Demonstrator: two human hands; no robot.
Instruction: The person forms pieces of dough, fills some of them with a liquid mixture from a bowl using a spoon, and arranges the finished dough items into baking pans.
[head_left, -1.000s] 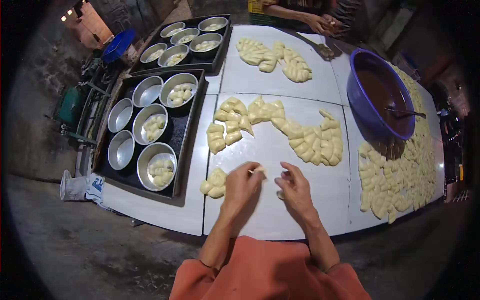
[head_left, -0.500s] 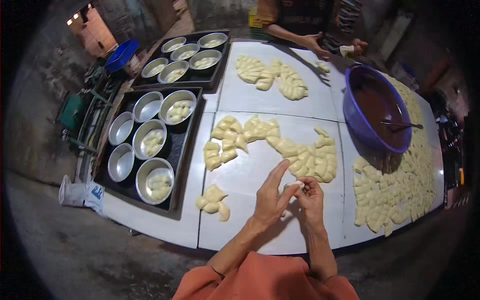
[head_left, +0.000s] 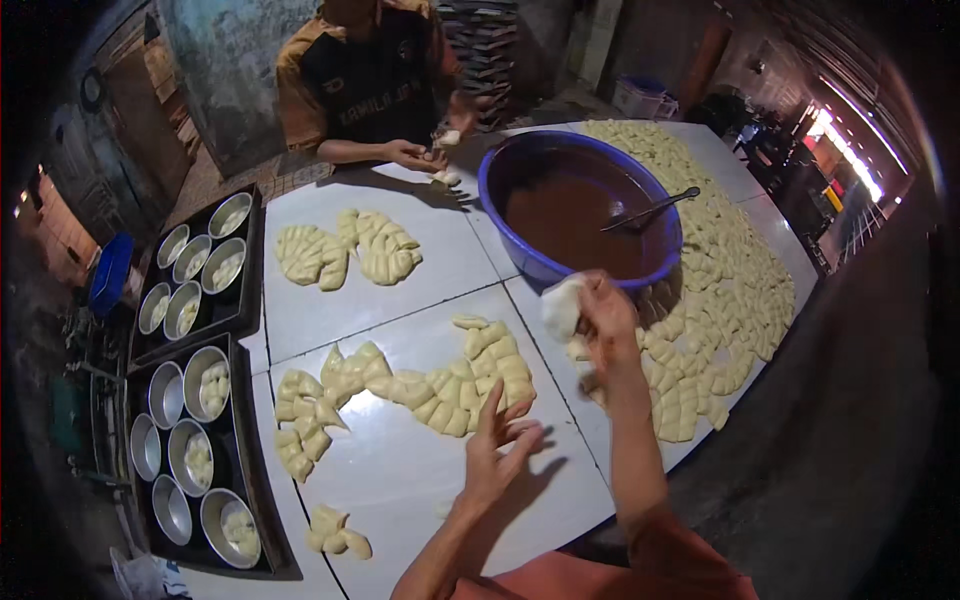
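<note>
A flattened piece of white dough [head_left: 562, 307] hangs from my right hand [head_left: 611, 318], pinched in its fingers just in front of the purple basin [head_left: 497, 222]. The basin holds a brown filling [head_left: 570, 215] with a dark-handled spoon [head_left: 650, 210] in it. My left hand [head_left: 496, 458] is open over the white table, fingers apart and nothing in them. Just beyond its fingertips lies a slab of cut dough pieces [head_left: 455, 395]. A smaller dough cluster [head_left: 338, 532] lies to the left of that hand.
Round tins [head_left: 195, 455] with dough balls in some stand in black trays [head_left: 245, 440] on the left. Many dough pieces [head_left: 730, 290] cover the table's right side. Two cut slabs [head_left: 312, 257] lie farther back. Across the table a person's hands [head_left: 415, 157] handle dough.
My view has turned rightward. My hands have come apart: the right carried the dough over to the basin's near rim, while the left opened and stayed over the table.
</note>
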